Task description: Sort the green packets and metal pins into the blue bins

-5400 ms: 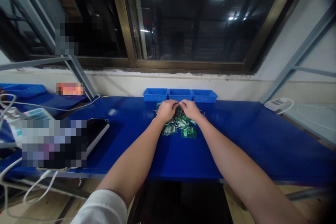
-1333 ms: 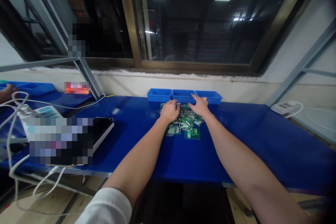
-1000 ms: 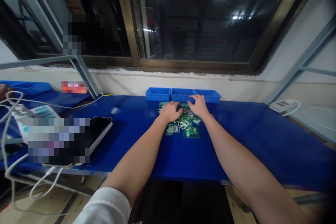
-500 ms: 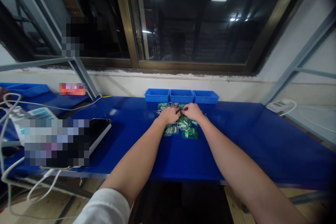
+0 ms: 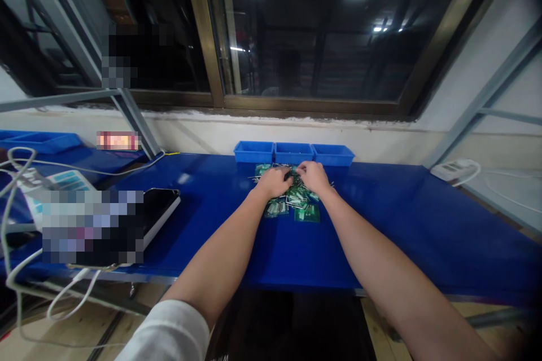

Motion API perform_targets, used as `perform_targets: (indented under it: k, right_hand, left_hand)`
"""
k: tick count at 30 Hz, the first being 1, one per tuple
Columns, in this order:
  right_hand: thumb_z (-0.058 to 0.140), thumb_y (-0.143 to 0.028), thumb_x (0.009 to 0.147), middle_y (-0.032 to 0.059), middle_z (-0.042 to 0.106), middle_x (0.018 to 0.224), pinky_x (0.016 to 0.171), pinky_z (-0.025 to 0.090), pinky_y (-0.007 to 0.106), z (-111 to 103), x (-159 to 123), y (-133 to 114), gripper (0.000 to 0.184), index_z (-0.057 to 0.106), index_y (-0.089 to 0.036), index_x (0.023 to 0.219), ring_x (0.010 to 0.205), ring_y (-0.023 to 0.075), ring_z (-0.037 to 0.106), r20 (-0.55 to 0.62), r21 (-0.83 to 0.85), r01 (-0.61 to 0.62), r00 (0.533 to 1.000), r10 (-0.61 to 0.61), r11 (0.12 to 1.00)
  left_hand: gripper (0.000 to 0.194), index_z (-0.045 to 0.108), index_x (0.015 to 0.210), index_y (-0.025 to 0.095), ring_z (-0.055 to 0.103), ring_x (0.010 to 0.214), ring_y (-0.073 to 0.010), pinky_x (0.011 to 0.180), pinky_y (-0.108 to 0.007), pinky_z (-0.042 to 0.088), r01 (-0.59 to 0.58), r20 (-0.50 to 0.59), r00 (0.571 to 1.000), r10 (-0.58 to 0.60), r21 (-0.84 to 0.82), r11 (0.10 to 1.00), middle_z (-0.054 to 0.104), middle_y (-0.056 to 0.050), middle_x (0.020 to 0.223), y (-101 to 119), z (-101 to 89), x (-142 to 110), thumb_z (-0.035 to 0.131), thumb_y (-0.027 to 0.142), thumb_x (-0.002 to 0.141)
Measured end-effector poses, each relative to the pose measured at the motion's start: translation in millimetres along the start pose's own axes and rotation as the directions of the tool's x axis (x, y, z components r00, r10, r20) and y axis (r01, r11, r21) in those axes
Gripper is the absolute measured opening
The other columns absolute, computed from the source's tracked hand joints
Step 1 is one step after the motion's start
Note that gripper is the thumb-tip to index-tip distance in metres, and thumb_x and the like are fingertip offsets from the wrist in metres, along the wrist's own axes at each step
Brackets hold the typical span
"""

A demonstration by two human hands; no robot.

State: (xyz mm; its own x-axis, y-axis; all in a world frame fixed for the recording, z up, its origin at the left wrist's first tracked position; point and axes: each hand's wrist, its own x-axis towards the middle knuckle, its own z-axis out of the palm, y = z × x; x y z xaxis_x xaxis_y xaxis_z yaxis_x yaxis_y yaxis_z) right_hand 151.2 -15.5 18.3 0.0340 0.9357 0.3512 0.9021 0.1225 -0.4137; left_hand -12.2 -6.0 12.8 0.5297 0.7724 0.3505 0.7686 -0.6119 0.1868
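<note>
Both hands are over a heap of small green packets (image 5: 297, 197) with thin metal pins or screws among them, lying on the blue table (image 5: 203, 225). My left hand (image 5: 274, 181) rests on the heap's left side, its fingers curled down around something too small to make out. Just to its right, my right hand (image 5: 313, 176) bends over the heap with thumb and forefinger pinched together; whatever is between them is hidden. One green packet (image 5: 307, 213) lies flat at the near edge of the heap.
Three blue bins (image 5: 293, 152) stand in a row against the wall behind the heap. To the left lie a black-topped device (image 5: 158, 208) and white cables (image 5: 19, 271). A white power strip (image 5: 455, 170) sits at the right. Metal posts (image 5: 135, 124) rise beside the window.
My right hand has shifted slightly right, widening the gap from my left hand. My left hand stays in nearly the same place on the heap.
</note>
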Motion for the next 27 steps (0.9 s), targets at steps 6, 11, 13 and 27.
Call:
perform_targets:
  k: [6, 11, 13, 27]
  right_hand:
    - [0.055, -0.031, 0.083, 0.0069, 0.071, 0.083, 0.079, 0.045, 0.029, -4, 1, -1, 0.016, 0.068, -0.020, 0.084, 0.085, 0.0208, 0.064, -0.151, 0.133, 0.046, 0.988, -0.025, 0.990]
    - [0.058, -0.030, 0.079, 0.0048, 0.070, 0.079, 0.072, 0.048, 0.028, 3, 4, -4, 0.014, 0.066, -0.018, 0.079, 0.075, 0.0179, 0.065, -0.212, 0.453, 0.185, 0.973, -0.096, 0.872]
    - [0.060, -0.032, 0.077, 0.0048, 0.069, 0.076, 0.069, 0.049, 0.029, 6, 5, -5, 0.015, 0.064, -0.018, 0.077, 0.073, 0.0182, 0.065, -0.199, 0.558, 0.183, 0.976, -0.084, 0.809]
    - [0.066, -0.042, 0.063, -0.0015, 0.058, 0.061, 0.056, 0.042, 0.028, 0, 4, -6, 0.026, 0.058, -0.019, 0.070, 0.055, 0.0131, 0.051, -0.020, 0.843, 0.059, 0.997, -0.080, 0.534]
  left_hand:
    - [0.035, 0.060, 0.114, 0.019, 0.059, 0.102, -0.0216, 0.088, -0.030, 0.046, -0.032, -0.152, 0.988, 0.022, -0.063, 0.997, 0.065, -0.008, 0.112, 1, -4.5, 1, 0.048, 0.035, 0.086]
    - [0.027, 0.064, 0.105, 0.019, 0.061, 0.095, -0.0203, 0.084, -0.029, 0.046, -0.078, -0.208, 0.977, 0.055, -0.105, 0.991, 0.067, -0.007, 0.102, 4, -6.0, 2, 0.048, 0.032, 0.087]
    - [0.025, 0.065, 0.099, 0.020, 0.062, 0.090, -0.0188, 0.081, -0.028, 0.046, -0.079, -0.225, 0.973, 0.051, -0.119, 0.990, 0.068, -0.006, 0.097, 4, -5.9, 2, 0.044, 0.030, 0.090]
    - [0.027, 0.065, 0.095, 0.021, 0.062, 0.087, -0.0189, 0.077, -0.027, 0.046, -0.004, -0.246, 0.969, -0.025, -0.115, 0.993, 0.068, -0.006, 0.094, 3, -5.4, 3, 0.040, 0.029, 0.092]
